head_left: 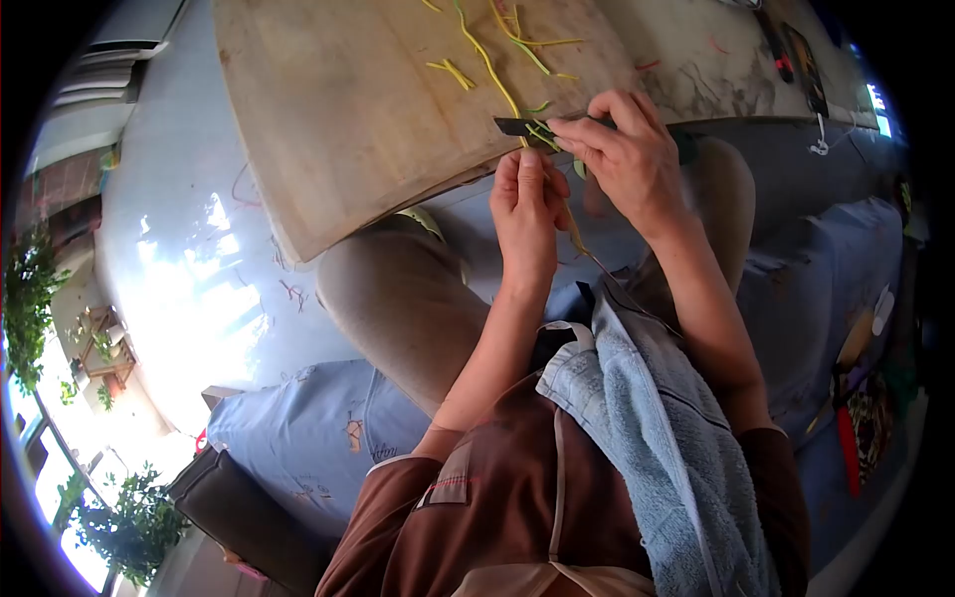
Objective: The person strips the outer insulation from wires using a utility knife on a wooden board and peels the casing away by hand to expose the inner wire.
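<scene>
Yellow strand [484,62]: runs down the pale board [328,90] to its near edge;
Left hand [527,199]: forearm extended forward, thumb uppermost — fingers curled closed, pinching the strand;
Right hand [632,154]: angled in leftwards; fingers closed on a dark blade [509,126] — near the left thumb

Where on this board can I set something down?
The board is bare on its left, between its left edge and the short yellow strips. It's crowded around your left hand, right hand and dark blade, and farther back among the long yellow strands.
</scene>
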Demonstrator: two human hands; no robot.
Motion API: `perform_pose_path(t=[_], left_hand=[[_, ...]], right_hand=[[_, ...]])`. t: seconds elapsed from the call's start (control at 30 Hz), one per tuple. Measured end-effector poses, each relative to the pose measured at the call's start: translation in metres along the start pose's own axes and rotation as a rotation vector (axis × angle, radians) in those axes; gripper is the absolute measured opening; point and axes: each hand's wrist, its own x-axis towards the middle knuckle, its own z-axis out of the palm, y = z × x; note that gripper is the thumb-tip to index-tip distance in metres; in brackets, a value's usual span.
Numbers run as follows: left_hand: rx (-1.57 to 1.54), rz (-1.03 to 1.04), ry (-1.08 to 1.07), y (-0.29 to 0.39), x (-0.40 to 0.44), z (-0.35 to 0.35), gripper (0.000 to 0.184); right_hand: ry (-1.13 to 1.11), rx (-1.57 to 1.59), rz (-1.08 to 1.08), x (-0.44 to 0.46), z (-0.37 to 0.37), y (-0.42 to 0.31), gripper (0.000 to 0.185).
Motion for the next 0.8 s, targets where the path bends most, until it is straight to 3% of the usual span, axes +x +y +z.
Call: perform_pose_path(t=[0.6, 0.8], left_hand=[[-0.046, -0.025, -0.024, -0.001, 0.002, -0.001, 0.021], [-0.025, 0.006, -0.047, -0.008, -0.001, -0.003, 0.022]], right_hand=[[0.136, -0.099, -0.119, 0.053, 0.039, 0.015, 0.019], [0.086, -0.062, -0.145, 0.051, 0.032, 0.011, 0.022]])
